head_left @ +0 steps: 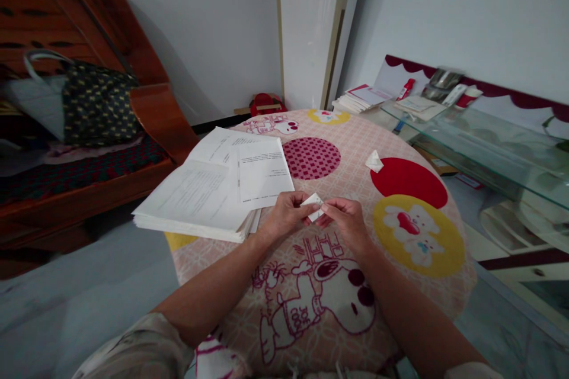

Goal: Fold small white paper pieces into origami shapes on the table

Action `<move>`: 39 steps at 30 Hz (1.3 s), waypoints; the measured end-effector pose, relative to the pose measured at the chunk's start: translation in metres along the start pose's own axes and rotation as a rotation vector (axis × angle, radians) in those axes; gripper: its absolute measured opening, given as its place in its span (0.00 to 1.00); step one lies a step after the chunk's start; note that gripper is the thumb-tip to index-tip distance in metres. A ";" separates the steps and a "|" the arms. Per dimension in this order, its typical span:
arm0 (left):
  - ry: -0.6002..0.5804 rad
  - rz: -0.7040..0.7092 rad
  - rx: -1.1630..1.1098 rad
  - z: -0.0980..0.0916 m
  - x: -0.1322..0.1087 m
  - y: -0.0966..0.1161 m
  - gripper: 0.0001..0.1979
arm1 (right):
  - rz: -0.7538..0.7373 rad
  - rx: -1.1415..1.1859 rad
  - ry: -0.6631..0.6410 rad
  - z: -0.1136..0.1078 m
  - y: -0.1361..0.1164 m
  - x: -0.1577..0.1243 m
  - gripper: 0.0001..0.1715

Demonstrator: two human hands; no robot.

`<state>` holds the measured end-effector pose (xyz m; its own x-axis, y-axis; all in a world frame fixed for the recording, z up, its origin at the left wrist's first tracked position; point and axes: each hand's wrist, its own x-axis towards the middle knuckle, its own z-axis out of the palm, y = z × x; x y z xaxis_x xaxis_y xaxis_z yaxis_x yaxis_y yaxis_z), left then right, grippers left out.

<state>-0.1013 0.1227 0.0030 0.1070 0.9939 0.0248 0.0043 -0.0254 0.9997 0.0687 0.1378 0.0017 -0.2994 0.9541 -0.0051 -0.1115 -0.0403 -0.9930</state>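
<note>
Between both hands, above the round table, is a small folded piece of white paper (313, 208). My left hand (288, 213) pinches its left side, thumb on top. My right hand (345, 220) grips the right side, its thumb pressed on the paper's face; the fingers beneath are partly hidden. A second folded white paper piece (374, 161) lies beyond my right hand, at the edge of a red circle on the tablecloth. To the left of my left hand rests a thick stack of printed paper sheets (208, 195), the top ones spread out.
A patterned cloth covers the round table (320, 320). Glass shelves (489, 148) with papers and small items stand at the right. On the left is a wooden bench (155, 124) holding a dark patterned bag (98, 103). A tall white air conditioner (306, 41) stands behind.
</note>
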 end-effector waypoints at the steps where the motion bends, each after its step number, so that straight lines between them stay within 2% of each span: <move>1: 0.017 -0.004 0.000 0.001 -0.001 0.001 0.18 | -0.005 0.004 -0.008 0.000 0.000 0.000 0.12; 10: 0.058 -0.034 -0.030 0.004 -0.005 0.004 0.20 | -0.020 -0.003 -0.066 -0.003 -0.001 0.000 0.12; 21: 0.037 -0.050 0.003 0.002 -0.004 0.003 0.22 | -0.033 -0.060 -0.013 -0.004 0.003 0.002 0.13; 29: 0.038 0.041 0.188 0.002 -0.006 0.004 0.23 | -0.038 -0.101 0.019 -0.007 0.004 0.003 0.12; 34: 0.031 0.112 0.253 0.001 -0.006 0.003 0.20 | -0.044 -0.144 0.005 -0.006 0.002 0.001 0.12; 39: 0.044 0.203 0.463 0.000 -0.006 0.005 0.20 | -0.053 -0.196 0.008 -0.007 0.003 0.001 0.11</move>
<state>-0.1015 0.1162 0.0078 0.1094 0.9673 0.2288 0.4292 -0.2536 0.8669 0.0745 0.1401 -0.0023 -0.2902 0.9558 0.0476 0.0602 0.0679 -0.9959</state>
